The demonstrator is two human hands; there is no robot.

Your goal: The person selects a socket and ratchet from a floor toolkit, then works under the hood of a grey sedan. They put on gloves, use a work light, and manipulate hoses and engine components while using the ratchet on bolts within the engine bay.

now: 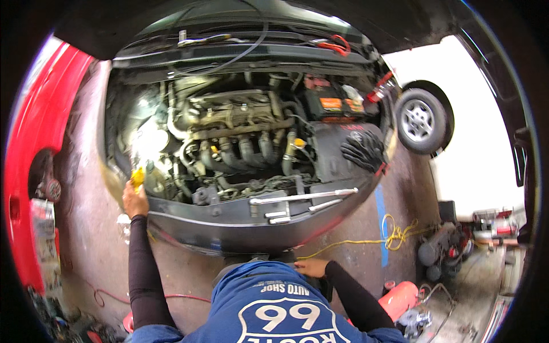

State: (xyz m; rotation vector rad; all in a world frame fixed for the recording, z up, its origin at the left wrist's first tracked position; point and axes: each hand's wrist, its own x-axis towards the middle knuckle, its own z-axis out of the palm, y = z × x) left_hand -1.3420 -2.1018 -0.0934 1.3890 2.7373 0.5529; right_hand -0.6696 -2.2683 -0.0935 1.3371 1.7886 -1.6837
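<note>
My left hand (135,200) grips a small yellow object (137,178) at the left front edge of the open engine bay, beside a bright glare. The engine (240,131) fills the middle of the bay. My right hand (310,267) is low at my waist, near the front bumper, fingers loosely stretched and partly hidden by my blue shirt. A long ratchet (303,195) and several short metal pieces (279,215) lie on the front panel. Black gloves (360,150) rest on the black box at the right, below the battery (329,97).
A red car (37,114) stands left; a white car (474,114) with a visible wheel (416,121) stands right. A yellow hose (394,234) crosses the floor. An air compressor (434,254) and red tank (394,300) are at lower right. The raised hood (86,23) hangs overhead.
</note>
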